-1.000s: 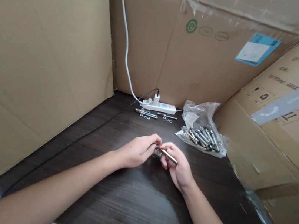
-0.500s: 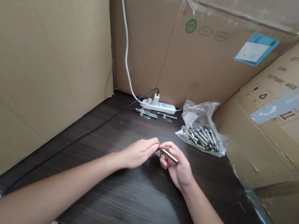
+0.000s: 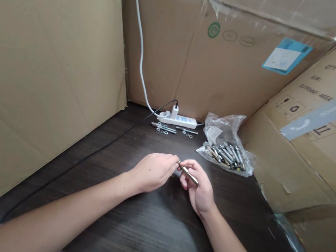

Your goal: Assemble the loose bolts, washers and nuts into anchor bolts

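A brass-coloured expansion bolt (image 3: 190, 175) lies slantwise across the fingers of my right hand (image 3: 201, 190), which is closed around it above the table. My left hand (image 3: 155, 171) has its fingers pressed together at the bolt's upper left end. Those fingers hide that end, so any small part between them cannot be made out. Behind the hands, long bolts (image 3: 167, 129) and a shorter one (image 3: 188, 130) lie on the dark table, with several loose washers and nuts (image 3: 164, 132) beside them.
A clear plastic bag (image 3: 227, 141) of several anchor bolts lies at the right. A white power strip (image 3: 184, 122) stands at the back with a charger plugged in. A black cable (image 3: 98, 149) crosses the table's left side. Cardboard walls (image 3: 54, 62) enclose three sides.
My left hand has turned slightly, its back now more upward, with its fingers still at the bolt's end. The bolt and my right hand have shifted a little to the left.
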`<state>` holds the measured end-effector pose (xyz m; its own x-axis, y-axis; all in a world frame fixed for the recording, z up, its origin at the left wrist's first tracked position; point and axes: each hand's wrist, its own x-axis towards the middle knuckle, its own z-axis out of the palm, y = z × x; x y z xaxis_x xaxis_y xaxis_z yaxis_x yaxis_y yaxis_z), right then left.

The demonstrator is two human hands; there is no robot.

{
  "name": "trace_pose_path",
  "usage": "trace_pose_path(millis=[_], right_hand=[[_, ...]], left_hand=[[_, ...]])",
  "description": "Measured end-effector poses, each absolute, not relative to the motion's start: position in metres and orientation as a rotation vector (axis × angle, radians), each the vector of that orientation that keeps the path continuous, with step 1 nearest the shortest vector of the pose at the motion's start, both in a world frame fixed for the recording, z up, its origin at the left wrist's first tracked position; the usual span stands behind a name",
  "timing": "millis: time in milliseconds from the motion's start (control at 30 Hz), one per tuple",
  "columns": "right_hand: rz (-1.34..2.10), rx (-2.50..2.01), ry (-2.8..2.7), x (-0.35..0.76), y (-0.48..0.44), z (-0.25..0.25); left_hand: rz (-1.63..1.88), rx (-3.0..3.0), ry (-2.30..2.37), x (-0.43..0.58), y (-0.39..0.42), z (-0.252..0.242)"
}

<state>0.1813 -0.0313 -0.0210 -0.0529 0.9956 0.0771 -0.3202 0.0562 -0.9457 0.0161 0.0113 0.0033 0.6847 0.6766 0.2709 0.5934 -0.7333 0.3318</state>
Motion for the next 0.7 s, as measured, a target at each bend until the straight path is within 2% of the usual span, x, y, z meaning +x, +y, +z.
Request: trace_pose_path(millis=[200, 433, 700], right_hand=[[1.313, -0.901, -1.057, 0.1822, -0.0316, -0.0216], [1.401, -0.842, -1.059, 0.1812, -0.0325, -0.0223], [1.479, -0.799, -1.049, 0.1832, -0.0313, -0.0214]], left_hand=[[0.563, 2.624, 1.046, 0.0154, 0.0093, 0.0042], [0.693, 2.208, 0.940, 0.0154, 0.0141, -0.0005], [0.664, 1.994, 0.805, 0.0160, 0.0178, -0.0026]])
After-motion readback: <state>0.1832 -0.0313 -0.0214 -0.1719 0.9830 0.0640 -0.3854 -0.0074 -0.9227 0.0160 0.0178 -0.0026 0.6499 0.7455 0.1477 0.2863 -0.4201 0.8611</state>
